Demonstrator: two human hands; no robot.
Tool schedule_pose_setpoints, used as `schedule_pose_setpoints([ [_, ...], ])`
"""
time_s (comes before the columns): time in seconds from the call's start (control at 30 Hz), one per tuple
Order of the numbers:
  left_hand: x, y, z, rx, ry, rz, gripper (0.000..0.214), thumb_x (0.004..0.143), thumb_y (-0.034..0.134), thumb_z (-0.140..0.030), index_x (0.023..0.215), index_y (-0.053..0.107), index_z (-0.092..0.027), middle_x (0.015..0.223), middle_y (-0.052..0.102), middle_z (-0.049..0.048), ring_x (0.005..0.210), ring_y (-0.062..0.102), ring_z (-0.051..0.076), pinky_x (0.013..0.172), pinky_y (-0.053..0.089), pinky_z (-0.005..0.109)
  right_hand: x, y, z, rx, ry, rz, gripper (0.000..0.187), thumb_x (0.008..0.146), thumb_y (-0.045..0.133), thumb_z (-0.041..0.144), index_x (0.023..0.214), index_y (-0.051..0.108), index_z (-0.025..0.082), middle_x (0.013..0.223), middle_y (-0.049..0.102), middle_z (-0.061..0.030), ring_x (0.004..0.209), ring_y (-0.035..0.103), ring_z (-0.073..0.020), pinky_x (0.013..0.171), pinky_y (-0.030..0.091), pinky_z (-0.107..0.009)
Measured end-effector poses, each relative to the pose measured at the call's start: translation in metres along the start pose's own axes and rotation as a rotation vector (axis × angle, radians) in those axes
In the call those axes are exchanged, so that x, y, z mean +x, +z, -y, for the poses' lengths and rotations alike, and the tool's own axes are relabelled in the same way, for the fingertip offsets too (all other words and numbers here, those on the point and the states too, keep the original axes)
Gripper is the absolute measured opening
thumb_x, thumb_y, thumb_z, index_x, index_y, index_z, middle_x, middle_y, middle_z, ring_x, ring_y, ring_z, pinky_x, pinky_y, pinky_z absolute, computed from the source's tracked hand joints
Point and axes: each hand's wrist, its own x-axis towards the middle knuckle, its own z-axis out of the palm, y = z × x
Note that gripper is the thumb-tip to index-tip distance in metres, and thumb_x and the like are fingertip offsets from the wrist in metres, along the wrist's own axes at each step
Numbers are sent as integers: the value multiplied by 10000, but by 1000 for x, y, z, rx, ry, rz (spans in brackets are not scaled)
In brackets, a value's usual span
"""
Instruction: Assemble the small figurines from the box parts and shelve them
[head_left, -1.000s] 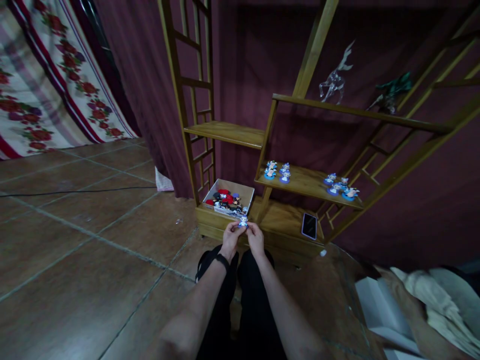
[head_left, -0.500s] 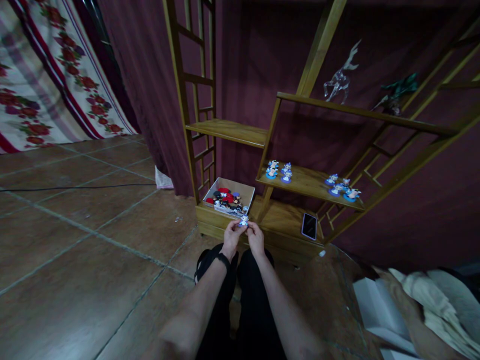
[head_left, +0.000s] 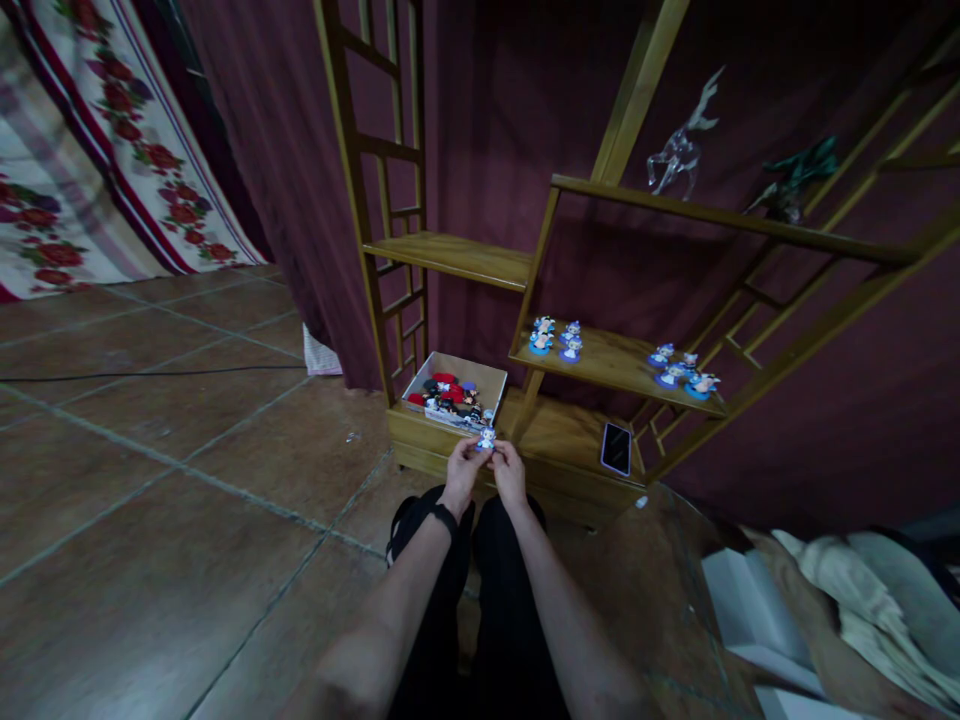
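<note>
Got a tiny purple-and-white figurine [head_left: 486,438] pinched in the fingertips of both hands, gripping its left side with the left hand [head_left: 461,470] and its right side with the right hand [head_left: 508,474]. Holding it upright, just by the near right corner of an open box [head_left: 489,380]. Can spot a jumble of red, black and white figures [head_left: 452,393] inside that, on the low left part of a wooden shelf unit [head_left: 420,430]. Looking right and a bit higher, can see a shelf board [head_left: 611,360] with similar figurines in two bunches, so count four in the left bunch [head_left: 541,343] and seemingly four in the right bunch [head_left: 671,376]. Below, can also see a dark-screened phone [head_left: 616,449] lying flat. Up top, can make out a clear deer-like ornament [head_left: 679,155].
</note>
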Motion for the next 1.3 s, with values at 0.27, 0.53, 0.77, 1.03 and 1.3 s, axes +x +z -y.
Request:
schedule_pose_setpoints([
  [0.27,2,0,1,-64,-43,18,431,529,761,-265,921,613,-162,829,655,42,752,608,151,724,479,302,1,1,2,-12,36,-35,272,735,419,265,940,597,247,913,671,14,795,613,-159,743,506,-310],
  [0.53,0,1,1,-56,-62,-8,452,541,763,-289,941,601,-155,796,655,44,708,611,142,695,485,295,-1,0,8,-67,10,-57,309,736,426,246,976,621,249,947,679,-2,844,613,-170,787,493,-319],
  [0.77,2,1,3,-64,-71,-21,458,523,775,-298,920,603,-148,759,652,30,667,603,129,691,487,306,-2,-1,10,-85,-6,-53,313,745,404,246,964,628,246,920,680,6,800,615,-161,768,495,-309],
  [1.03,3,1,3,-50,-58,-35,440,502,788,-298,877,632,-129,764,662,51,699,613,151,712,487,326,-4,-1,12,-127,-11,-39,293,747,402,234,933,625,275,867,674,25,801,609,-167,762,491,-308],
  [1.3,4,2,3,4,-42,-32,378,526,768,-311,839,656,-131,736,663,44,689,608,150,723,485,322,-5,0,14,-187,-22,-40,260,752,425,234,917,621,278,866,667,19,835,596,-176,770,472,-296],
])
